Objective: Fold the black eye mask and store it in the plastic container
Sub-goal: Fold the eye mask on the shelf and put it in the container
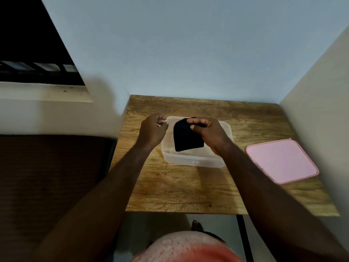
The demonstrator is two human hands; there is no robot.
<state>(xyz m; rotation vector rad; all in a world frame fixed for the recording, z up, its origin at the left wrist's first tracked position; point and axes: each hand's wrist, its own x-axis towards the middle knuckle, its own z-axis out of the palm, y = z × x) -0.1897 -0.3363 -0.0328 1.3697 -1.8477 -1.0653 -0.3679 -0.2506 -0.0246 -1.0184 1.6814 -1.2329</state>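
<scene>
Head view: folded black eye mask point(188, 135) pinched in right hand point(209, 134) over plastic container point(196, 161) on counter point(179, 186). Left hand point(152, 129) curled at container's rim, contact unclear. Storing step; next, likely lowering, then pink lid point(281, 160).

A wooden table point(188, 186) bears a clear container point(192, 160) and pink lid point(281, 160).

The right hand point(211, 135) pinches the folded black eye mask point(186, 136) over the open plastic container point(196, 161).
</scene>
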